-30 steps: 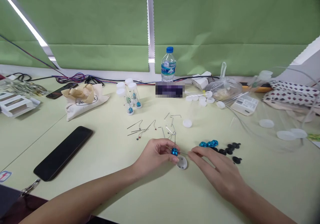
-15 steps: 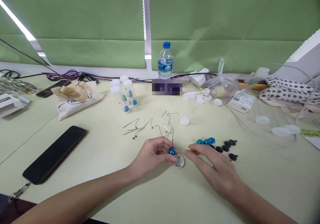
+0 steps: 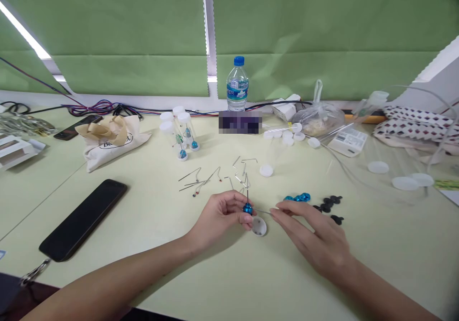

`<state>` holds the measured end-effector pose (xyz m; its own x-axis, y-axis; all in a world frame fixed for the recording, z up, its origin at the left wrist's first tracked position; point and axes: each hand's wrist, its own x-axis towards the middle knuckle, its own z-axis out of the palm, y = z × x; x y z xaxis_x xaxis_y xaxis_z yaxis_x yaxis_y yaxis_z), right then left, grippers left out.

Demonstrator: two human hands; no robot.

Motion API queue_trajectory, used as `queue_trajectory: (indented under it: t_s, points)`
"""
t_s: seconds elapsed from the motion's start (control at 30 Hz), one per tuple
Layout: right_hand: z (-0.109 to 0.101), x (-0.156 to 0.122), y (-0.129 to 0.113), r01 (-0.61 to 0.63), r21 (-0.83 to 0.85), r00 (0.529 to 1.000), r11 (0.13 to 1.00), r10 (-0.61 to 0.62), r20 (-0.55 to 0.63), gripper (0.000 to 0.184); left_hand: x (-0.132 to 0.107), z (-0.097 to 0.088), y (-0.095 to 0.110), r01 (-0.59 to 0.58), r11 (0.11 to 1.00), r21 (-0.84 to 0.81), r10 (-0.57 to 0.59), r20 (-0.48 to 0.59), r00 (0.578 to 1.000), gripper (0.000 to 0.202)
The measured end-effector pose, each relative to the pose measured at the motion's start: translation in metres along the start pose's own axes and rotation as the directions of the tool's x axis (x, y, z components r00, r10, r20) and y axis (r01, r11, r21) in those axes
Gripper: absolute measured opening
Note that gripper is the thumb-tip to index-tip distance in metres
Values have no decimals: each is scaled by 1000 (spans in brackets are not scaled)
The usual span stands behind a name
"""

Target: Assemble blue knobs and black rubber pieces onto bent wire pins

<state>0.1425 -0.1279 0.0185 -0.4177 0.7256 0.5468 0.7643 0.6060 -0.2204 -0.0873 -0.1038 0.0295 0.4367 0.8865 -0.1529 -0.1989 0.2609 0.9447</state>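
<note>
My left hand is closed, with thumb and fingers pinching a shiny blue metal ball-shaped piece. A thin metal rod stands upright out of its top. Between the thumb and fingertips of my right hand is a thin metal rod, pointing left at the blue piece; whether its tip sits inside cannot be made out. Just below the blue piece lies a round white cap with small dark bits in it. Several bent metal rods are scattered beyond my left hand.
Several blue pieces and black round knobs lie beyond my right hand. Clear capped tubes stand farther back, near a water bottle. A black phone and a cloth pouch are on the left.
The view has shifted slightly. My right hand has drawn a little to the right with the rod, while my left hand keeps its hold on the blue piece.
</note>
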Motion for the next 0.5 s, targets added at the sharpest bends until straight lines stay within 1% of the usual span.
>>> queue_trajectory:
  t_s: [0.13, 0.2, 0.3, 0.4, 0.5]
  points:
    - [0, 0, 0, 35, -58, 999, 998, -35, 4, 27, 0, 0, 2, 4, 1000, 4, -4, 4, 1000, 11]
    - [0, -1, 0, 48, -45, 999, 998, -46, 25, 27, 0, 0, 3, 1, 1000, 8, -2, 8, 1000, 11]
    - [0, -3, -1, 21, -7, 999, 1000, -21, 46, 26, 0, 0, 2, -3, 1000, 15, 2, 16, 1000, 10]
    - [1, -3, -4, -17, 0, 1000, 1000, 17, 13, 27, 0, 1, 2, -2, 1000, 14, 1, 19, 1000, 9]
    - [1, -2, -4, 12, -11, 1000, 1000, -12, 0, 27, 0, 0, 1, -2, 1000, 9, 2, 34, 999, 9]
